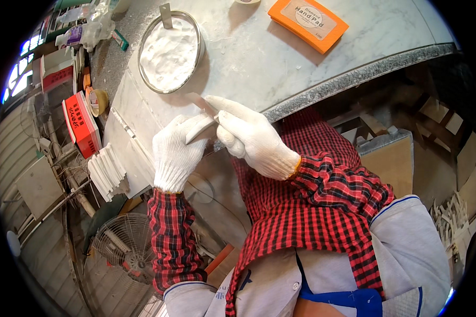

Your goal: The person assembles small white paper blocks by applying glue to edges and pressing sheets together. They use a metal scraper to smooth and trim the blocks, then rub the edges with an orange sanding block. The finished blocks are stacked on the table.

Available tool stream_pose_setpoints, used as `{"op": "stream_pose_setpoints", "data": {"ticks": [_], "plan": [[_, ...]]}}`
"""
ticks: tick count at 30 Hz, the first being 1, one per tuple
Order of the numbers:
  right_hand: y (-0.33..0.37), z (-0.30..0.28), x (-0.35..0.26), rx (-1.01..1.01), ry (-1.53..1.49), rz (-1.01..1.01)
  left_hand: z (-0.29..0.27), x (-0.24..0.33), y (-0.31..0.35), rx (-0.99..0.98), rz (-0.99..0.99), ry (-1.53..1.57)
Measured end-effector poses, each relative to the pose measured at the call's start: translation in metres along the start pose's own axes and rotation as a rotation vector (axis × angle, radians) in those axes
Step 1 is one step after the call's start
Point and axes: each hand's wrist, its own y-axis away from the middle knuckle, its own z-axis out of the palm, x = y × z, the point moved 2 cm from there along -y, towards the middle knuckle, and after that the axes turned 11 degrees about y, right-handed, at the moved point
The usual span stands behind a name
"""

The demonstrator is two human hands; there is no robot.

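Note:
Both my hands wear white knit gloves and meet just off the edge of a marble-topped table (243, 63). My left hand (175, 150) is closed on a small pale strip (198, 130), which looks like a thin piece of stone. In my right hand (259, 138) is a thin, flat metal scraper blade (198, 101), pinched between the fingers. The blade's lower end meets the strip; whether it presses on it I cannot tell. Beyond the hands stands a round metal bowl (200, 53) full of white powder or paste (169, 55), another metal strip (166, 16) resting on its rim.
An orange hand pad (309, 24) lies at the far right. Left of my hands are stacked white strips (108, 171), a red box (82, 124) and a tape roll (98, 101). Plastic bottles (84, 34) sit at the far left. A wire-caged fan (124, 248) stands below the table.

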Motion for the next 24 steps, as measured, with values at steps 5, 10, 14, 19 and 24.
{"op": "stream_pose_setpoints", "data": {"ticks": [5,10,14,19,24], "plan": [[0.002,0.011,-0.002,0.035,0.042,-0.012,-0.001,-0.002,0.0,-0.03,-0.022,-0.043],[0.015,0.017,-0.01,0.028,0.09,-0.004,-0.002,0.001,0.001,-0.041,-0.01,-0.049],[0.031,0.003,-0.016,-0.158,0.161,0.023,0.002,-0.005,0.006,0.041,-0.095,0.113],[0.03,-0.01,-0.044,-0.172,0.182,-0.109,-0.003,0.003,0.005,0.001,0.042,0.008],[0.053,-0.027,-0.093,-0.137,0.567,-0.092,-0.01,-0.009,0.008,-0.02,0.145,0.02]]}}
